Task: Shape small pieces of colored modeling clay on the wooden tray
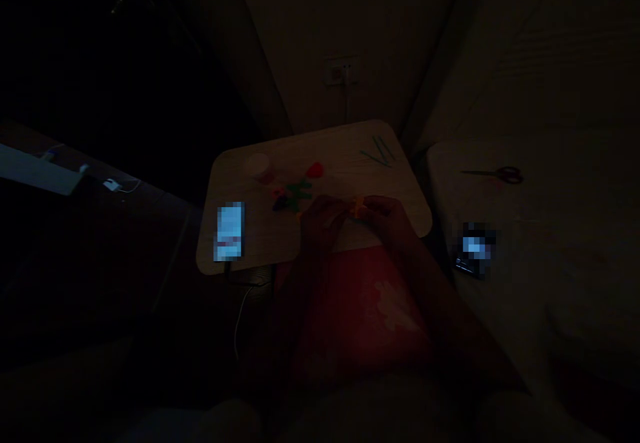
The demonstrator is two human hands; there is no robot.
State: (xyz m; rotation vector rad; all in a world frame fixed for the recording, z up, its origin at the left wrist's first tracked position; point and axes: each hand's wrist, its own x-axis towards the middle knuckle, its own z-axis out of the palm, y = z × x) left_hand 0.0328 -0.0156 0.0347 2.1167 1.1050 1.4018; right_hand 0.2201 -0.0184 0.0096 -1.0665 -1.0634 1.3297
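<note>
Orange piece [359,207], small and irregular, sits between the fingertips of both hands above the near side of the table [270,250]. Right hand [387,220] pinches it; left hand [320,223] meets its other edge, but in this poor light I cannot tell whether those fingers grip or only touch.

Risks: dim light could cause a misplaced pinch; if the piece is soft, uneven pressure could dent or tear it. Green pieces [300,188] lie close beyond the left hand, so a sideways wrist movement could nudge them or the dark lump [280,203] beside them.

Materials: pale wood-grain top, rounded corners. Red piece [315,170], compact, matte-looking, roughly domed. Green sticks [383,153], thin and straight, at the far right. Pale round tub [259,165] at far left; lit phone [229,233], flat and rectangular, near the left edge.
</note>
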